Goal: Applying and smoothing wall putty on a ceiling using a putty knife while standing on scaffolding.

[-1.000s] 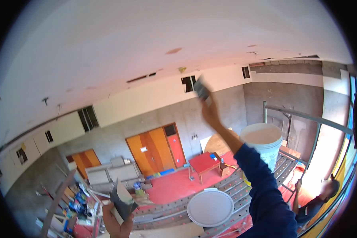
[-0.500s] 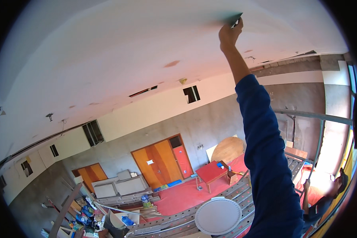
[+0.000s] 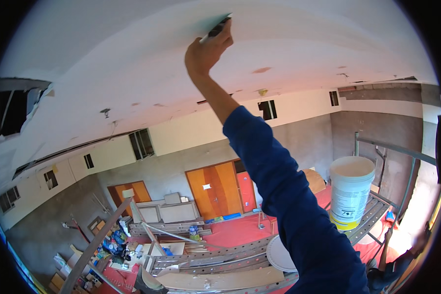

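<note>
My right hand (image 3: 208,53) is raised overhead, with its arm in a dark blue sleeve. Its fingers are closed around a putty knife (image 3: 217,29), a flat tool with a dark part and a pale edge, held against the white ceiling (image 3: 132,54). A greenish shadow lies beside the tool; the hand hides part of it. My left hand is out of view. At the bottom edge a grey flat piece with a dark side (image 3: 149,283) pokes in; what holds it cannot be seen.
A pale bucket (image 3: 352,193) with a yellow base stands on perforated metal scaffold planks (image 3: 250,262), near a round lid (image 3: 279,255). Scaffold rails (image 3: 95,245) rise left and right. Another person (image 3: 392,269) is at the lower right. The ceiling has a ragged opening (image 3: 10,110) at left.
My right hand has moved left along the ceiling with the putty knife. The view has shifted, bringing the bucket and the ceiling opening at left into sight.
</note>
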Available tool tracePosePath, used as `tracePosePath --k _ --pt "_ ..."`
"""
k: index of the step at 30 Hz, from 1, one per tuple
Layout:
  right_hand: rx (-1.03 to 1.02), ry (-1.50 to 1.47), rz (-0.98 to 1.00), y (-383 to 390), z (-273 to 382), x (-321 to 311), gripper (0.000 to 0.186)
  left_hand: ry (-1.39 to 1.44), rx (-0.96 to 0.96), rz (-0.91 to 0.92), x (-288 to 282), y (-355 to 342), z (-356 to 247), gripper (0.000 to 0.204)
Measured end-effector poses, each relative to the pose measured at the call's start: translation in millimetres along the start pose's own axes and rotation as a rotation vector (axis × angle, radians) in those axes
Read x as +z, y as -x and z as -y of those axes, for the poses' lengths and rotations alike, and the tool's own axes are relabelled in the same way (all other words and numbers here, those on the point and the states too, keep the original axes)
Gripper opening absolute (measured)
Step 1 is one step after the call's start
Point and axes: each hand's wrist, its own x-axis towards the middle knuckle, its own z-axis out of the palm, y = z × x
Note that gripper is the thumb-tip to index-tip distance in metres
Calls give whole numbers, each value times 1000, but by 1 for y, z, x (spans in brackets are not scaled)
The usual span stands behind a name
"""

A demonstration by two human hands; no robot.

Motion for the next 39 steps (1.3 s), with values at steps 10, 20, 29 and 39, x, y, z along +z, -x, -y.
tracePosePath --k 10,20,29,39 --pt "-7 -321 715 106 47 -23 58 216 127 125 79 -15 -17 24" --pt "273 -420 1546 110 87 -296 69 493 -431 852 185 -101 42 48" --pt "-77 374 542 -148 -136 -348 40 330 -390 920 193 -89 72 37" --pt "-83 296 -80 -379 -151 -313 52 -11 -79 410 157 -86 74 12"
